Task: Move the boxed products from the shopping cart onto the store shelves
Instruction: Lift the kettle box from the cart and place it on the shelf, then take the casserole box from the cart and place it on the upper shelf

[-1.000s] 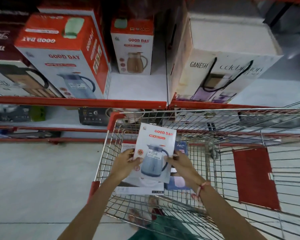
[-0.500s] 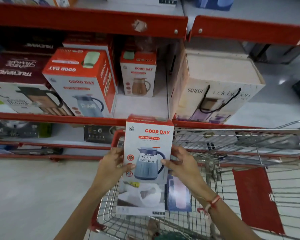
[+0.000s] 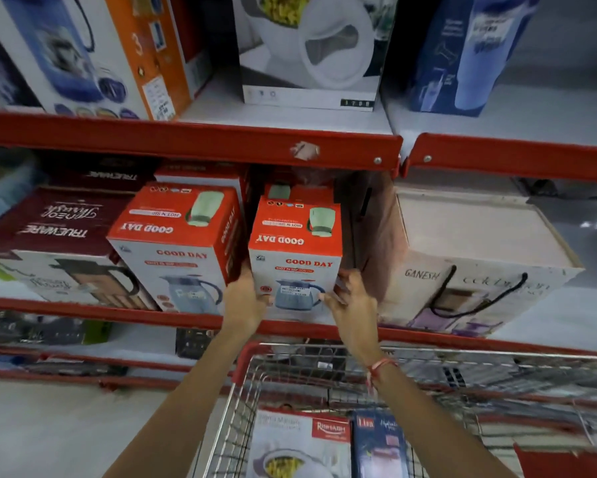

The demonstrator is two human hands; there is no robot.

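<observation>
A red and white Good Day jug box (image 3: 295,250) stands upright at the front of the middle shelf (image 3: 124,313), held from both sides. My left hand (image 3: 243,300) grips its lower left edge and my right hand (image 3: 350,298) its lower right edge. It sits between a larger Good Day box (image 3: 179,243) and a white Ganesh box (image 3: 462,257). Below, the wire shopping cart (image 3: 252,360) holds a white Rishabh box (image 3: 297,443) and a dark blue box (image 3: 376,443).
The upper shelf (image 3: 186,139) carries a blue and orange box (image 3: 83,53), a white casserole box (image 3: 307,53) and a blue bottle box (image 3: 462,53). A maroon Trueware box (image 3: 48,232) stands at the far left. Another Good Day box (image 3: 297,191) stands behind the held one.
Both hands have lifted the Good Day box out of the cart and set it on the middle shelf. The view has tilted up toward the shelves.
</observation>
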